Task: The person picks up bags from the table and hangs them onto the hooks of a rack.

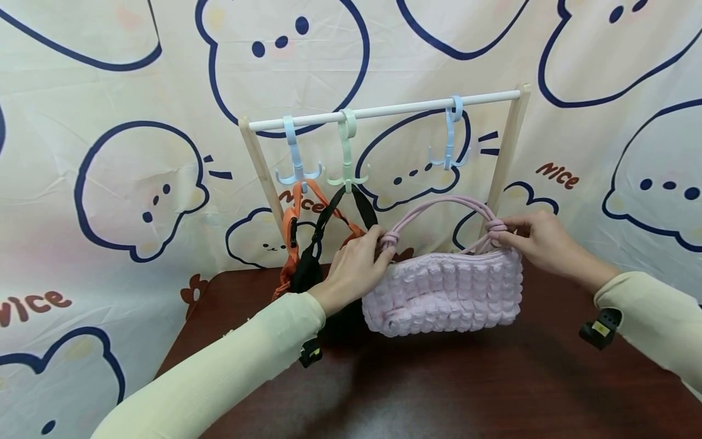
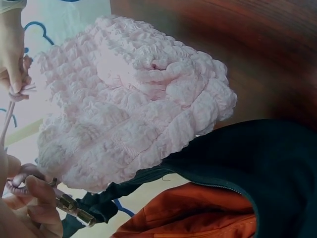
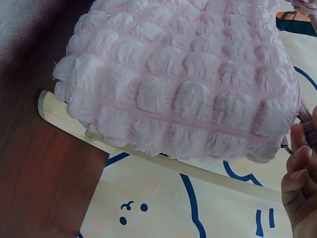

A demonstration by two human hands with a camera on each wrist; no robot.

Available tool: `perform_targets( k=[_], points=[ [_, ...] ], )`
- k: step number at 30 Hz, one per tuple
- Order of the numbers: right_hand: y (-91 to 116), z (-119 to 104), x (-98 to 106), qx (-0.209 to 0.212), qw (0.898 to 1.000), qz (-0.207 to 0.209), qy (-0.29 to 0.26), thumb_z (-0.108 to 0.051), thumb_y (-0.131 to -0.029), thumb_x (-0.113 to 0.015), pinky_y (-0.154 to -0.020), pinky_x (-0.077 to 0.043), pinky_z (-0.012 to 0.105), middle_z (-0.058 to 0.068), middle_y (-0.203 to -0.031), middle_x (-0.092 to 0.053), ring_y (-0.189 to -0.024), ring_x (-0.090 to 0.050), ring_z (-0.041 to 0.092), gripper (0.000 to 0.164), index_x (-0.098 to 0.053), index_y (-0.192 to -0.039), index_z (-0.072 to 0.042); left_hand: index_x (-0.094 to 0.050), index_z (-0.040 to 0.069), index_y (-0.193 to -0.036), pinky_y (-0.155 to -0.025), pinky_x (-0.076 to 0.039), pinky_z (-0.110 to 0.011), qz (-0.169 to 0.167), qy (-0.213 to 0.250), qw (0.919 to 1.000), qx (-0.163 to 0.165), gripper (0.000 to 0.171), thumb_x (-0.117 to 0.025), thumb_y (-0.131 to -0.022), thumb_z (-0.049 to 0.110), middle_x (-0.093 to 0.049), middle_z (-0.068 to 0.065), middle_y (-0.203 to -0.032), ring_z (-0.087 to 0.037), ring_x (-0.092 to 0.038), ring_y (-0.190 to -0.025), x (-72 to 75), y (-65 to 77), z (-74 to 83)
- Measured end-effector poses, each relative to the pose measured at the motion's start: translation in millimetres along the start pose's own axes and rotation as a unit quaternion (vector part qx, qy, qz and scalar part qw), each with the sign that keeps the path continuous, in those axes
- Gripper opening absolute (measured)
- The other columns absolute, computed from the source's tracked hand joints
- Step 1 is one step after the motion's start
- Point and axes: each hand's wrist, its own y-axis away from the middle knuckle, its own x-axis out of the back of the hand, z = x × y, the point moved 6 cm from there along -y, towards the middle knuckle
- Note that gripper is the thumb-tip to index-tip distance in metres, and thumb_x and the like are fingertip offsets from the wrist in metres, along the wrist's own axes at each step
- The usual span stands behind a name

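Note:
A pink puffy handbag (image 1: 446,292) hangs by its cord handles (image 1: 439,203) between the two hands, in front of the rack. My left hand (image 1: 356,262) pinches the knotted left end of the handles. At the other end, my right hand (image 1: 540,241) grips the right knot. The left wrist view shows the bag's bubbled fabric (image 2: 133,99) and the left fingers (image 2: 42,198) curled at the cord. In the right wrist view the right fingers (image 3: 299,163) curl near the handle's end, partly cut off by the frame edge.
A rack with a white bar (image 1: 400,110) and wooden posts (image 1: 507,152) stands on a dark brown table (image 1: 466,384). An orange bag (image 1: 290,244) and a black bag (image 1: 308,274) hang from blue (image 1: 296,152) and green (image 1: 347,152) hooks. Another blue hook (image 1: 450,140) hangs right.

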Motion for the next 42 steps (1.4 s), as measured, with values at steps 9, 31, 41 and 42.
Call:
perform_targets(
  k=[9, 31, 41, 42],
  points=[
    [-0.3, -2.9, 2.5, -0.002, 1.000, 0.017, -0.005, -0.013, -0.093, -0.073, -0.050, -0.041, 0.020, 0.012, -0.087, -0.074, -0.063, -0.049, 0.000, 0.015, -0.078, -0.101, -0.001, -0.057, 0.020, -0.122, -0.058, -0.041, -0.030, 0.009, 0.004, 0.9999, 0.006, 0.023, -0.054, -0.104, 0.034, -0.061, 0.002, -0.084, -0.015, -0.055, -0.068, 5.1, -1.6, -0.7],
    [-4.7, -8.0, 14.9, -0.014, 0.999, 0.047, 0.004, -0.014, -0.094, -0.072, -0.048, -0.041, 0.018, 0.013, -0.082, -0.074, -0.059, -0.049, 0.002, 0.022, -0.076, -0.109, 0.002, -0.057, 0.021, -0.123, -0.061, -0.041, -0.033, 0.038, -0.001, 0.9993, -0.006, 0.024, -0.055, -0.104, 0.035, -0.061, 0.003, -0.082, -0.015, -0.054, -0.069, 19.9, -8.2, 5.3],
    [-10.1, -10.8, 20.5, -0.023, 0.998, 0.065, 0.004, -0.014, -0.094, -0.072, -0.048, -0.039, 0.018, 0.016, -0.084, -0.073, -0.058, -0.049, 0.002, 0.023, -0.076, -0.110, 0.002, -0.057, 0.020, -0.119, -0.056, -0.039, -0.032, 0.046, 0.003, 0.9989, -0.005, 0.022, -0.055, -0.104, 0.036, -0.058, 0.002, -0.080, -0.016, -0.053, -0.067, 26.3, -12.6, 8.4],
    [-10.8, -11.0, 21.0, -0.023, 0.997, 0.068, 0.002, -0.013, -0.094, -0.073, -0.047, -0.039, 0.018, 0.016, -0.083, -0.073, -0.058, -0.048, 0.002, 0.022, -0.076, -0.110, 0.002, -0.057, 0.020, -0.119, -0.056, -0.039, -0.031, 0.048, 0.003, 0.9988, -0.005, 0.022, -0.055, -0.104, 0.036, -0.058, 0.002, -0.080, -0.016, -0.053, -0.067, 27.4, -13.2, 8.9]
  ],
)
